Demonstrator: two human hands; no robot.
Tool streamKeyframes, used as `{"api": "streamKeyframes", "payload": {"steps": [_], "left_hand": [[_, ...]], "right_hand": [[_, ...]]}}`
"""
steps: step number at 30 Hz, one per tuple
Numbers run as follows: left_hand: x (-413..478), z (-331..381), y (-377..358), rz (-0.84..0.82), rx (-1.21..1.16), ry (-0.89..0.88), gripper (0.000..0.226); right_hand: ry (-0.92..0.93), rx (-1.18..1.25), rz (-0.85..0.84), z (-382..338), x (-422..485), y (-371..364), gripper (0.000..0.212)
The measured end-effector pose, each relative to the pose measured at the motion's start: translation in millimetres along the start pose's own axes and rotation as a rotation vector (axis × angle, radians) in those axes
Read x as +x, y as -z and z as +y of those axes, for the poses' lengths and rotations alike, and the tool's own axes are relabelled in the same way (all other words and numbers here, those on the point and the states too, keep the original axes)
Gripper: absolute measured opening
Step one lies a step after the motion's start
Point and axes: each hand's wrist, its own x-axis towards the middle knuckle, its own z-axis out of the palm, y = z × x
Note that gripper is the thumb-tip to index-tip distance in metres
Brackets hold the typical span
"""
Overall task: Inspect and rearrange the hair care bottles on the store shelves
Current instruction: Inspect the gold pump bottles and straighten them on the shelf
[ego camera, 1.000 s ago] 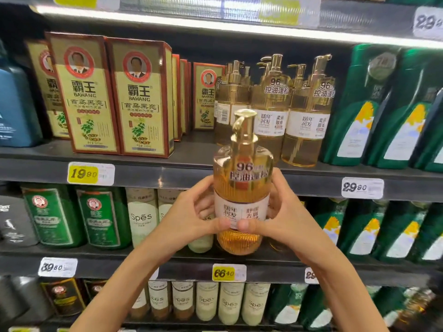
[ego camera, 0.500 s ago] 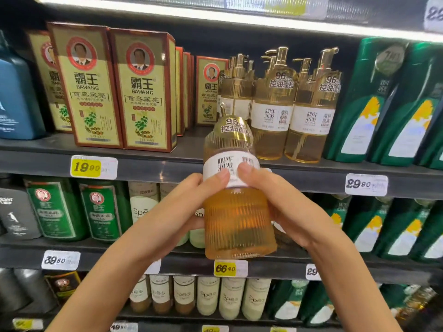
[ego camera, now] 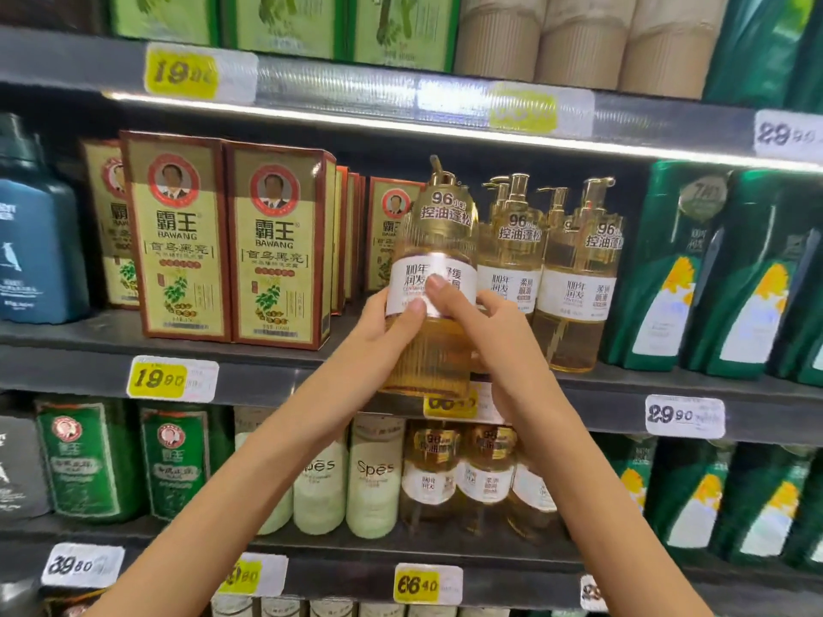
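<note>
A golden pump bottle (ego camera: pixel 434 349) with amber liquid and a white label is held upright at the front edge of the middle shelf (ego camera: pixel 80 367). My left hand (ego camera: pixel 383 325) grips its left side with the thumb on the label. My right hand (ego camera: pixel 487 331) grips its right side, thumb on the label too. Two matching golden pump bottles (ego camera: pixel 574 287) stand just to its right on the same shelf.
Gold-and-red boxes (ego camera: pixel 276 247) stand left of the held bottle, with a blue bottle (ego camera: pixel 38 247) at the far left. Green bottles (ego camera: pixel 712 278) fill the right. The lower shelf holds green bottles, pale Spes bottles (ego camera: pixel 374 478) and more golden bottles (ego camera: pixel 485 478).
Both hands lifted the golden bottle up and away toward the middle shelf, and it went from tilted back to upright beside the matching bottles. The camera view also shifted upward.
</note>
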Motion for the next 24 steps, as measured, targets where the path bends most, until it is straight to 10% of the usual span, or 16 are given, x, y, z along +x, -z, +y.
{"api": "streamKeyframes", "payload": {"steps": [24], "left_hand": [[63.6,-47.6,3.8,0.022,0.276,-0.166,0.078]], "right_hand": [[0.302,-0.295,0.168,42.0,10.0,-3.6,0.036]]}}
